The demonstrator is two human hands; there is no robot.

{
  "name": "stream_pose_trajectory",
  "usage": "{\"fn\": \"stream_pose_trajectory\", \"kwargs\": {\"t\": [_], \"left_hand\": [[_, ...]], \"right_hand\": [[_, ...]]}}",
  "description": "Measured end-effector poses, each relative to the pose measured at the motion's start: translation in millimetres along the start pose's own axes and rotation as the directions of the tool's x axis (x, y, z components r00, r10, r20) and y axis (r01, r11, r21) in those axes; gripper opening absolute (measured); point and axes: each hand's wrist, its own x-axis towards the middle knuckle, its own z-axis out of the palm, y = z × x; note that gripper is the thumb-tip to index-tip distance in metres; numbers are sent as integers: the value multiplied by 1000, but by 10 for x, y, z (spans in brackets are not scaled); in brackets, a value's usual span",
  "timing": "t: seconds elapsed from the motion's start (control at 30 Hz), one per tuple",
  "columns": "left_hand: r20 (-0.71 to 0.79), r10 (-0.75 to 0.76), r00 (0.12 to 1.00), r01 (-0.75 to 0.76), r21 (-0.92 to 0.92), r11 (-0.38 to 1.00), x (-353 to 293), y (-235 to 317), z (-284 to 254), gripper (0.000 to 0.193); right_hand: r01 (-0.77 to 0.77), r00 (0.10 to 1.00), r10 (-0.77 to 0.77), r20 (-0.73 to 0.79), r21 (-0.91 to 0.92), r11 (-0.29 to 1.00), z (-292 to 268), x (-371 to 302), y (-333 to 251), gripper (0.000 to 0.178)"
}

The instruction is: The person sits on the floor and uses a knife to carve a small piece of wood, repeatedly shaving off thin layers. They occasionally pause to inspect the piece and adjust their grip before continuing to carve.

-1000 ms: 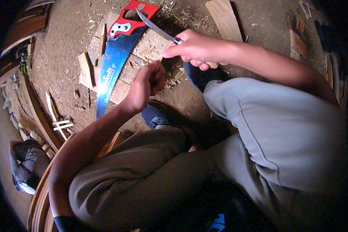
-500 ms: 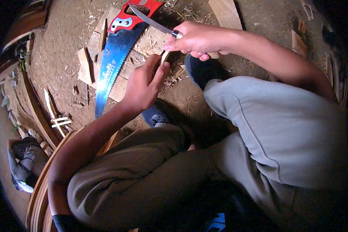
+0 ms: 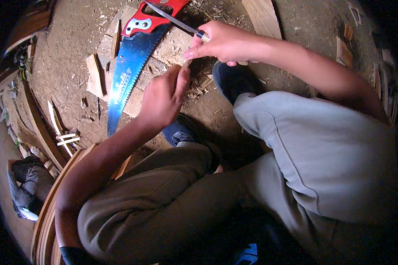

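Note:
My right hand (image 3: 221, 43) is wrapped round the handle of a knife (image 3: 177, 23), whose narrow blade points up and to the left. Its thumb touches the tip of a small wooden stick (image 3: 187, 63). My left hand (image 3: 163, 97) pinches that stick between thumb and fingers, which hide most of it. Below and left of the knife, a handsaw (image 3: 135, 66) with a blue blade and red handle lies across a wooden board (image 3: 174, 45). The knife blade passes over the saw's handle.
Wood shavings (image 3: 201, 88) litter the dirt floor. Wood offcuts (image 3: 94, 75) lie left of the saw, and a plank (image 3: 263, 17) lies at the far right. Thin crossed sticks (image 3: 68, 139) rest at the left. My shoes (image 3: 234, 81) stand close below my hands.
My left thumb and fingers have drawn closer together, and less of the stick shows. My right hand has shifted slightly up and left, with the knife tilted a little differently.

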Motion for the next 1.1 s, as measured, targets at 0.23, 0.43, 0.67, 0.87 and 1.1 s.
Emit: {"fn": "stream_pose_trajectory", "kwargs": {"t": [0.23, 0.43, 0.67, 0.87, 1.1], "left_hand": [[-40, -88, 995, 95, 241, 966, 35, -78, 118, 38], [-68, -122, 990, 137, 303, 943, 80, -129, 150, 40], [-15, -113, 993, 109, 407, 907, 101, -116, 188, 39], [-4, -162, 987, 147, 444, 884, 135, 10, 173, 41], [99, -194, 976, 123, 482, 867, 140, 104, 191, 43]], "right_hand": [[-6, 993, -52, -103, -499, 867, 11, -149, 9, 51], [10, 998, 32, 58, -615, 789, 64, -316, 66, 48], [96, 980, 59, 191, -710, 697, 37, -471, -102, 49], [195, 964, 24, 263, -771, 607, 87, -519, -29, 48], [205, 961, 74, 268, -863, 461, 142, -556, -132, 35]]}}
